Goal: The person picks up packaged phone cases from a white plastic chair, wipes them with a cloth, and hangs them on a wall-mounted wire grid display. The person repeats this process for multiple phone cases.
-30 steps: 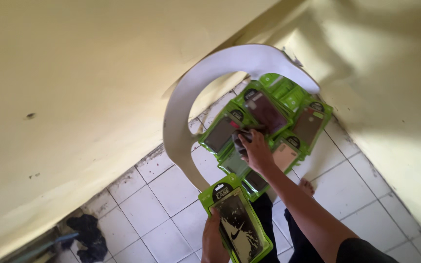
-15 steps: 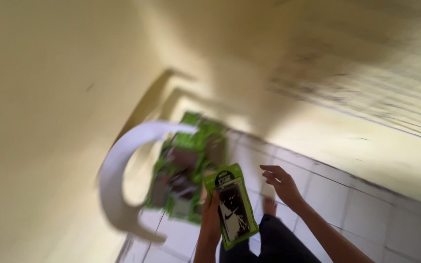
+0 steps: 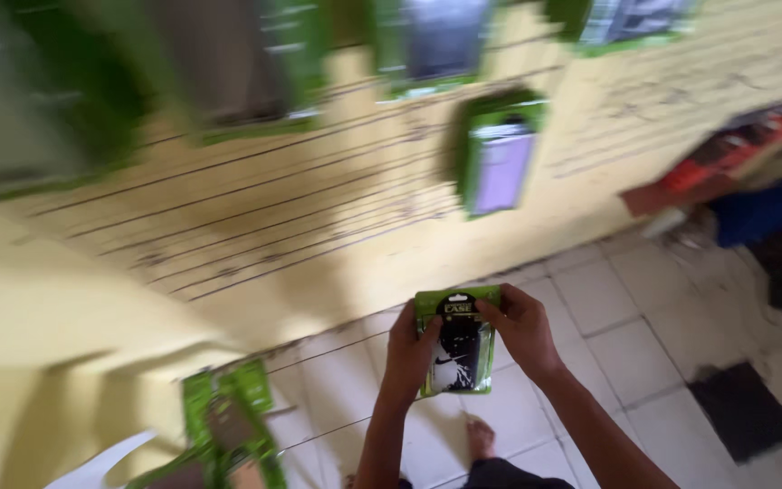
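Note:
Both my hands hold one green packaged phone case (image 3: pixel 457 349) with a black front, upright in front of me. My left hand (image 3: pixel 408 355) grips its left edge and my right hand (image 3: pixel 524 328) grips its upper right corner. Above it, a similar green package with a purple case (image 3: pixel 500 161) hangs on the yellow slatted wall (image 3: pixel 300 217). More green packages (image 3: pixel 228 426) lie piled on a white plastic chair (image 3: pixel 106 466) at the lower left, blurred.
Other blurred green packages (image 3: pixel 427 41) hang along the top of the wall. White floor tiles (image 3: pixel 644 344) lie below, with a dark mat (image 3: pixel 744 407) at the right. Red and blue items (image 3: pixel 753 181) sit at the far right. My bare foot (image 3: pixel 480 439) shows under the case.
The view has swung up from the chair to the wall. My right hand, free half a second ago, now grips the package together with my left hand.

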